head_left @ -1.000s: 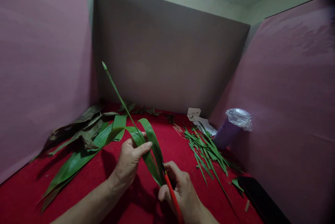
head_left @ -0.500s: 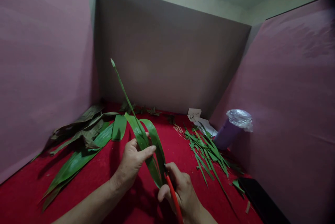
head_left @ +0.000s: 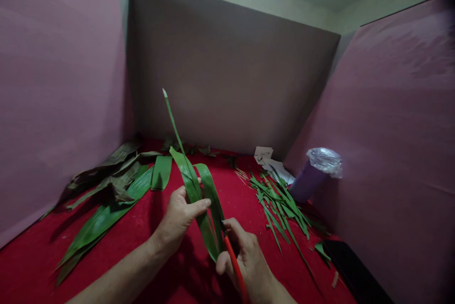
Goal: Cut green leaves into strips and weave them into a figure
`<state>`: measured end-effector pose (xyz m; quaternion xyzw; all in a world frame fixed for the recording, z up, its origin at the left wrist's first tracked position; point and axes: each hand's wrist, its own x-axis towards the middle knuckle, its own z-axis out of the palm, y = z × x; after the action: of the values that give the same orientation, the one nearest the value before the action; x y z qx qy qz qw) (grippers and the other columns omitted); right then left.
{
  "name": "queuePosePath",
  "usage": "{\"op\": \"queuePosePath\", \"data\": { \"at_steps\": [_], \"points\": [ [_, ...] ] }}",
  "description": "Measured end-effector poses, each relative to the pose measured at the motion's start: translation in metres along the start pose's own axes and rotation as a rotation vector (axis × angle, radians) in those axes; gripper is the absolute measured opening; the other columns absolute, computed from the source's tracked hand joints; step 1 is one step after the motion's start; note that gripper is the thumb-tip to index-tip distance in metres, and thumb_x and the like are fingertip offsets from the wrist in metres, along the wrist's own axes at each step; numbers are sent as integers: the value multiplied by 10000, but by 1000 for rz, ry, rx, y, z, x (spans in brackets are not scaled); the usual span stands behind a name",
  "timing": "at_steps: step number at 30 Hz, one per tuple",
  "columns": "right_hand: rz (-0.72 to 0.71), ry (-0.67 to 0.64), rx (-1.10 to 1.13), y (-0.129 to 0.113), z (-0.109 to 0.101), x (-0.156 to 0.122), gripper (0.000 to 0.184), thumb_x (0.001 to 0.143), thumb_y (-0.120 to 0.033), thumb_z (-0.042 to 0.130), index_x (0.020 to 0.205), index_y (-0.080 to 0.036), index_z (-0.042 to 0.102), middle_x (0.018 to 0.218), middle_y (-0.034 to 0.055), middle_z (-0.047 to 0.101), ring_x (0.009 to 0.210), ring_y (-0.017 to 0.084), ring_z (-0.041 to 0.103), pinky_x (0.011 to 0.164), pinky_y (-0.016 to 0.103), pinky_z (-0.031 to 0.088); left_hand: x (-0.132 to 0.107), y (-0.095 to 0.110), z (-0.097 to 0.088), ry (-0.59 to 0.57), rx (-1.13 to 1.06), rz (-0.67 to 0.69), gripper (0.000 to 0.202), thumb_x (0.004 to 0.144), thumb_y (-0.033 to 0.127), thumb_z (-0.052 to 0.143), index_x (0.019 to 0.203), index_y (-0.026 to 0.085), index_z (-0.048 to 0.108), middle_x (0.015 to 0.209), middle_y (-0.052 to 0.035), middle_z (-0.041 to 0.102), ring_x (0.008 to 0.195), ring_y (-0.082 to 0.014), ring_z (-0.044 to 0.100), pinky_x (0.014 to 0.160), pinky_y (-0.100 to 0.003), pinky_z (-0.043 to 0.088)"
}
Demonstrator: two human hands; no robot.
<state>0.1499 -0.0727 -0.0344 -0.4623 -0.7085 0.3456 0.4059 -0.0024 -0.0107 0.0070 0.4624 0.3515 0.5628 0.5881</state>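
Note:
A long green leaf (head_left: 192,183) is pinched between the thumb and fingers of my left hand (head_left: 182,211). Its thin stalk points up and away, ending in a pale tip, and one split strip of the leaf curls over to the right. My right hand (head_left: 247,252) grips a red-handled tool (head_left: 234,266), which looks like scissors. The dark metal end of this tool sits against the right-hand strip; how far its blades are apart is hidden by the leaf and my fingers.
On the left lie large green leaves (head_left: 103,221) and withered brown leaves (head_left: 103,166). Cut green strips (head_left: 280,204) are heaped at the right, near thin sticks (head_left: 242,176), white papers (head_left: 279,171), a purple container (head_left: 307,183) topped with clear plastic, and a black flat object (head_left: 355,271).
The stalk's tip has dipped and shifted right as the leaf slid a little downward toward me. Both hands stay nearly where they were, still gripping.

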Motion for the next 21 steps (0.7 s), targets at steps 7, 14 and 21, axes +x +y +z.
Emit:
{"op": "queuePosePath", "data": {
  "at_steps": [7,14,21],
  "points": [
    [-38,4,15,5,1,3,351,797,-512,517,906,-185,450,508,-23,636,405,97,404,430,197,294,2,-5,-3,-30,9,-12,289,634,173,717,904,154,617,706,2,669,599,-137,601,599,-249,481],
    [-89,24,22,6,3,4,247,828,-440,471,866,-196,470,471,-32,601,388,104,451,397,188,303,0,-4,-1,-38,4,-19,258,604,172,727,845,146,641,704,-8,674,604,-147,606,600,-254,489],
    [36,25,99,1,2,1,217,731,-180,570,928,-195,480,531,-62,589,423,88,477,418,166,328,0,-7,-2,-55,19,-13,241,617,165,716,838,159,621,670,16,657,582,-134,592,578,-243,483]
  ]
}}
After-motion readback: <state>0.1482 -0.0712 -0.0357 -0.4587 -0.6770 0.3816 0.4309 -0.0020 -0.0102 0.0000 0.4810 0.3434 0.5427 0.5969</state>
